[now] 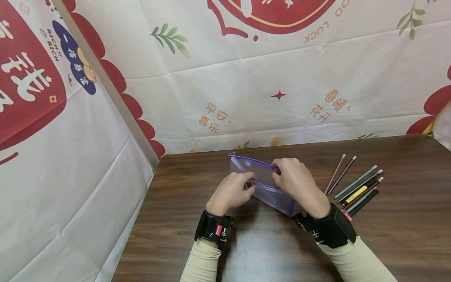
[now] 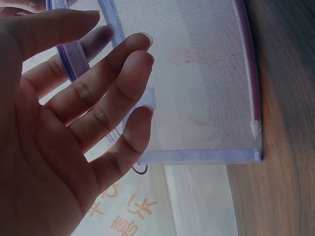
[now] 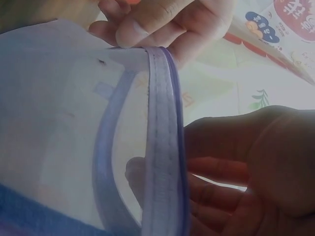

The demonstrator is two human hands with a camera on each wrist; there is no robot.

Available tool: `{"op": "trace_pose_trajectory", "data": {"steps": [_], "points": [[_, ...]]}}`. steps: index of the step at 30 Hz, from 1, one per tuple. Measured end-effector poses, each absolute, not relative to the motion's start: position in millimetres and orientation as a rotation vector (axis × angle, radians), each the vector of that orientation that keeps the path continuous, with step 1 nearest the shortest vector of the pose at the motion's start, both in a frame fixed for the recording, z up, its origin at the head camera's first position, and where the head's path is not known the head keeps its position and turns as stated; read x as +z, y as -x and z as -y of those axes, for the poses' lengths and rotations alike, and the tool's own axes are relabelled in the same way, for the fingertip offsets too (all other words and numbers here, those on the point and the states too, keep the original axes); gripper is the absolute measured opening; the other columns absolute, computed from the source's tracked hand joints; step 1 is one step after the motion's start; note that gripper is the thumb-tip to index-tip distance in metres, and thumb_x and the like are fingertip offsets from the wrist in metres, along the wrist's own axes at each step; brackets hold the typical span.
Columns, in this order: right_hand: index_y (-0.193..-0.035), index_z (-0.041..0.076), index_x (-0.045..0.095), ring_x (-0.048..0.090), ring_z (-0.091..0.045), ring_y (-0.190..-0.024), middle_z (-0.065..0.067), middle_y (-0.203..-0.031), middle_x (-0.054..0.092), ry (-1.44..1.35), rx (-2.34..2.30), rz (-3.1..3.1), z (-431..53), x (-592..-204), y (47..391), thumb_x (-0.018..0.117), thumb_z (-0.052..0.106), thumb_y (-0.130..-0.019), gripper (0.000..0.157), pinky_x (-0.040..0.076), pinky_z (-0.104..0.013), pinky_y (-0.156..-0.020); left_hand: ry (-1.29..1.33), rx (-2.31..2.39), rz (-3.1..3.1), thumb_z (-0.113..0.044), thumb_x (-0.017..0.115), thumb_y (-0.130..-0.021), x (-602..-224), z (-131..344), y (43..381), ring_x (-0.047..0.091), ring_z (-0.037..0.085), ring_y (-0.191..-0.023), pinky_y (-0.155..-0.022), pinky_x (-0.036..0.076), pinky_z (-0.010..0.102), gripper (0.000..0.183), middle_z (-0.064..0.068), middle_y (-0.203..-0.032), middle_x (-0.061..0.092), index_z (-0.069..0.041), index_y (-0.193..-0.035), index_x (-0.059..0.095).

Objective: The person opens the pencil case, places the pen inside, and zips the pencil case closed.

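A purple mesh zip pouch (image 1: 271,199) stands on the table with its zip side open upward. My left hand (image 1: 230,192) pinches the near edge of the opening; in the left wrist view its index fingertip shows through the mesh and the other fingers stay loose. My right hand (image 1: 299,182) grips the far edge toward the right end, its fingers partly hidden by the pouch in the right wrist view. A dark red pencil (image 2: 254,101) with a sharpened tip lies along the pouch's bottom seam. The zip's pull ring (image 1: 231,154) sits at the far left corner.
Several pencils (image 1: 355,183) lie fanned out to the right of my right hand, with a yellow and black item (image 1: 356,194) among them. All rest on a dark wood-grain table (image 1: 169,227). A printed white cloth (image 1: 246,94) hangs behind and at the left.
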State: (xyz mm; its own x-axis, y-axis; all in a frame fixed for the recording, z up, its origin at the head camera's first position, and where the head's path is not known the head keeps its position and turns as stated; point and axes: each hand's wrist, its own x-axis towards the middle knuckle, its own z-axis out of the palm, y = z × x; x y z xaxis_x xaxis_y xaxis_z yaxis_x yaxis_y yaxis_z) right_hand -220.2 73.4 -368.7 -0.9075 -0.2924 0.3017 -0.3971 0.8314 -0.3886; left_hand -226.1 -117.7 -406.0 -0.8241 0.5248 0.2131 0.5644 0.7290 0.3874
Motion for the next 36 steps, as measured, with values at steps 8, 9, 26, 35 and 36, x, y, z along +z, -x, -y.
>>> {"op": "trace_pose_trajectory", "data": {"steps": [8,9,26,35,36], "points": [[-0.092,-0.002,0.071,0.054,-0.017,-0.058,-0.009,-0.072,0.066,-0.516,0.719,2.776,-78.8,-367.6,218.4,0.066,0.007,-0.081,0.015,0.048,-0.036,-0.054,0.885,-0.706,2.860,-0.023,0.061,-0.088,-405.7,116.1,225.7,0.055,0.001,-0.062,-0.054,0.045,0.019,0.010,-0.009,-0.078,0.064,-0.017,-0.094,0.065],[-0.092,-0.002,0.071,0.054,-0.017,-0.058,-0.010,-0.073,0.066,-0.512,0.728,2.773,-79.7,-367.2,217.9,0.066,0.007,-0.081,0.015,0.048,-0.036,-0.053,0.887,-0.710,2.859,-0.023,0.061,-0.088,-405.6,116.0,225.6,0.055,0.001,-0.063,-0.054,0.045,0.019,0.010,-0.009,-0.079,0.065,-0.017,-0.095,0.065],[-0.093,-0.002,0.070,0.060,-0.023,-0.065,-0.015,-0.077,0.068,-0.436,0.724,2.773,-120.3,-360.1,214.2,0.066,0.010,-0.082,0.016,0.050,-0.043,-0.057,0.875,-0.729,2.836,-0.021,0.064,-0.084,-406.5,122.3,224.7,0.057,-0.001,-0.070,-0.063,0.050,0.020,0.015,-0.008,-0.082,0.068,-0.017,-0.097,0.072],[-0.096,-0.005,0.067,0.062,-0.033,-0.075,-0.022,-0.085,0.069,-0.288,0.686,2.874,-174.2,-367.0,224.3,0.063,0.014,-0.085,0.023,0.048,-0.050,-0.065,0.906,-0.751,2.826,-0.019,0.064,-0.084,-404.6,126.9,224.9,0.058,-0.001,-0.070,-0.063,0.050,0.020,0.015,-0.008,-0.082,0.070,-0.017,-0.095,0.073],[-0.097,-0.006,0.067,0.062,-0.035,-0.077,-0.022,-0.087,0.069,-0.271,0.695,2.891,-178.7,-367.4,226.1,0.063,0.015,-0.085,0.024,0.048,-0.051,-0.065,0.904,-0.764,2.829,-0.019,0.064,-0.084,-404.6,127.8,224.8,0.058,-0.001,-0.070,-0.063,0.050,0.020,0.015,-0.008,-0.082,0.070,-0.017,-0.096,0.073]]}}
